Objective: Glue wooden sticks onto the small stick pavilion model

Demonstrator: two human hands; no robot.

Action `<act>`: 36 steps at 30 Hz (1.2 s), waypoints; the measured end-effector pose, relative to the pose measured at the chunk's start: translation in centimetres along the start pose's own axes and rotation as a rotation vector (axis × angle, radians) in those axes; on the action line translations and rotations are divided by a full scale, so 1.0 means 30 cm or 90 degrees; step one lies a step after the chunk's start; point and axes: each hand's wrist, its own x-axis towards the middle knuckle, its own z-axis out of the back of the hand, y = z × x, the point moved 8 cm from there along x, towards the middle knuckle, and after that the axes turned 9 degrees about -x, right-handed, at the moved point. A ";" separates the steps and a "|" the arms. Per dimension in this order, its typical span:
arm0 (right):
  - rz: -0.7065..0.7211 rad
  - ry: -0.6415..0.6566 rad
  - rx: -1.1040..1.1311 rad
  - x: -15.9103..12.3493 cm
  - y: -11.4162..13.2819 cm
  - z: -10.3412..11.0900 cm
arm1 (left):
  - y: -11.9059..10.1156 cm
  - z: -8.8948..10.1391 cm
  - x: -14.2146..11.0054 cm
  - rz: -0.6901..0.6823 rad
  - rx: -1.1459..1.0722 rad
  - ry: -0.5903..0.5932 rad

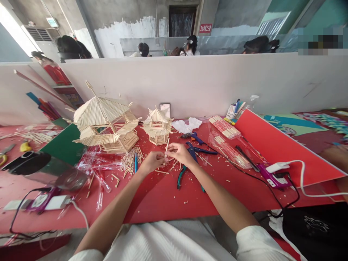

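Centre of the frame, and here is the thin, pale, straight wooden stick [168,143], upright between two bare hands! The right hand [178,151] pinches it between thumb and fingertips; the left hand [154,161] has its fingers drawn together at the lower end, though whether they pinch it I can't tell. Long axis close to vertical, top tipping slightly right, pointing up the frame beside the small, tiered pavilion of pale wooden sticks [158,116].

Left of centre rises the big, ridged, many-sided stick pavilion [100,112], see-through crinkled plastic wrap [99,159] at its foot. Just right of the hands, the blue-handled metal cutter [193,150] crowds in. Below, the smooth red desk [168,203], flecked with chips, gives the forearms room down to its near edge, lower frame.
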 end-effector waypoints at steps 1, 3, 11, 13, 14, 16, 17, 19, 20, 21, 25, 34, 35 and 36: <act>-0.001 0.002 -0.003 0.000 0.001 0.001 | -0.003 -0.002 -0.002 -0.002 0.000 0.000; -0.002 -0.001 -0.007 0.001 0.002 0.008 | -0.009 -0.007 -0.008 -0.010 -0.002 0.008; -0.013 -0.030 0.000 0.010 -0.003 0.049 | -0.033 0.015 -0.020 -0.034 -0.019 0.011; -0.005 -0.029 0.001 0.010 -0.001 0.047 | -0.037 0.010 -0.023 -0.039 -0.013 0.021; -0.001 -0.028 0.002 0.010 0.000 0.044 | -0.037 0.005 -0.023 -0.040 -0.010 0.028; 0.004 -0.027 0.004 0.009 0.000 0.037 | -0.032 -0.003 -0.023 -0.039 -0.009 0.035; 0.004 -0.026 0.005 0.009 0.000 0.032 | -0.027 -0.005 -0.021 -0.038 -0.011 0.035; 0.004 -0.024 0.006 0.008 -0.001 0.024 | -0.018 -0.007 -0.016 -0.036 -0.018 0.029; 0.004 -0.025 0.006 0.007 -0.001 0.020 | -0.014 -0.007 -0.012 -0.034 -0.021 0.026; 0.006 -0.025 0.006 0.007 -0.001 0.018 | -0.010 -0.006 -0.009 -0.032 -0.022 0.023; 0.012 -0.019 0.004 0.006 0.001 0.012 | -0.001 -0.004 -0.002 -0.021 -0.019 0.019; 0.001 0.033 0.023 0.003 0.000 0.011 | -0.006 0.001 -0.005 -0.020 -0.002 0.019; -0.003 0.036 0.027 0.003 0.000 0.014 | -0.008 0.000 -0.006 -0.019 -0.003 0.019; -0.006 0.038 0.033 0.004 0.001 0.021 | -0.010 -0.001 -0.007 -0.019 -0.003 0.020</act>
